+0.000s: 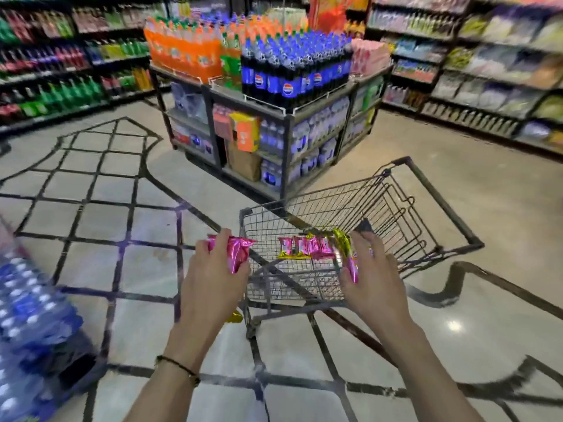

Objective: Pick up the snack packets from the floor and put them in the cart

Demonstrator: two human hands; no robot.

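Hands outstretched | left hand (pixel 213 269) grips packet (pixel 236 252) | right hand (pixel 373 278) over cart (pixel 426 239)

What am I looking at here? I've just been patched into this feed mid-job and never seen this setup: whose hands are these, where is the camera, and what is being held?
There is no machine: a person wears one wide-angle camera on the head, looking forward and down, so the picture's edges bend and blur. The left hand grips a pink snack packet just outside the wire cart. The right hand holds a strip of pink and yellow packets over the cart's basket. Something small and yellow lies on the tiled floor by the cart's wheel, perhaps another packet. Beyond stands a display of drink bottles; shelves line both sides.
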